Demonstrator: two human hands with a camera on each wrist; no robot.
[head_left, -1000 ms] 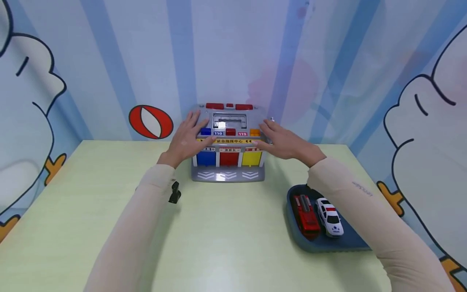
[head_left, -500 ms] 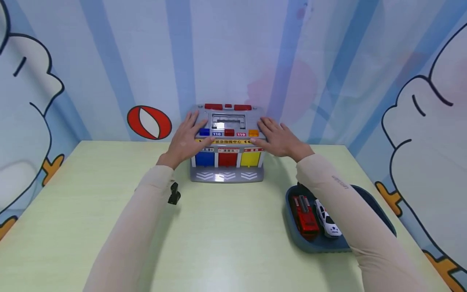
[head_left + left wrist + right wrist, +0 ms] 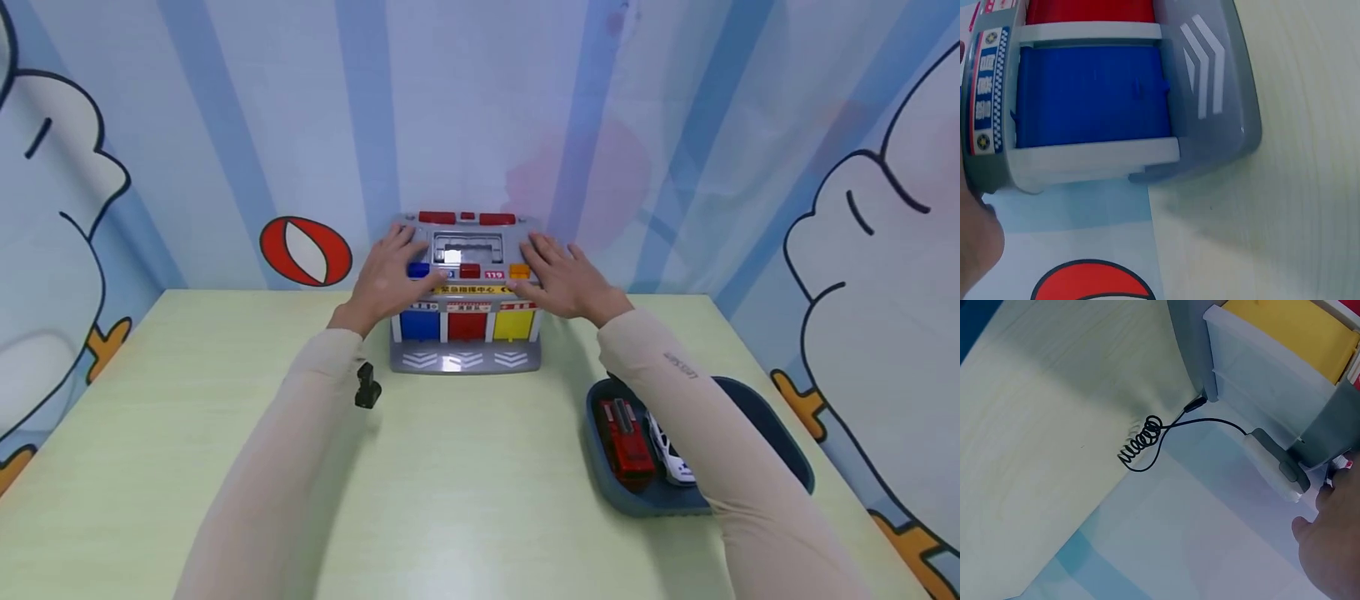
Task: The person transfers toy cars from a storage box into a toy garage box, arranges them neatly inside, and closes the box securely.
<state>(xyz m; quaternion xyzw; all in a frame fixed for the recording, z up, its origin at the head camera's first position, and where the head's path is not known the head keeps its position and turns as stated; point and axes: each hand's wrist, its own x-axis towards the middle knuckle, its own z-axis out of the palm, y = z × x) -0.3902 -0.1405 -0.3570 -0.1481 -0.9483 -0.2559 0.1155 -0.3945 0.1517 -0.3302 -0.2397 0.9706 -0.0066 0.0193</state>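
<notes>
A grey toy emergency station (image 3: 468,358) with blue, red and yellow doors stands against the backdrop in the head view. My left hand (image 3: 390,275) rests over its top left corner, the thumb lying across the label by the blue button (image 3: 418,271). On the top right corner lies my right hand (image 3: 570,279), fingers spread and thumb close to the front edge by the orange button (image 3: 519,271). The blue door (image 3: 1094,94) is shut in the left wrist view. A toy handset (image 3: 1275,465) on a coiled black cord (image 3: 1141,440) hangs at the station's right side in the right wrist view.
A dark blue tray (image 3: 630,500) stands on the table's right side, partly under my right sleeve. It holds a red toy fire truck (image 3: 628,442) and a white toy police car (image 3: 671,454). A printed cloth backdrop (image 3: 465,108) rises behind the table (image 3: 450,500).
My right hand and forearm have shifted a little left, covering more of the police car. My left hand has turned slightly, its thumb now further over the label.
</notes>
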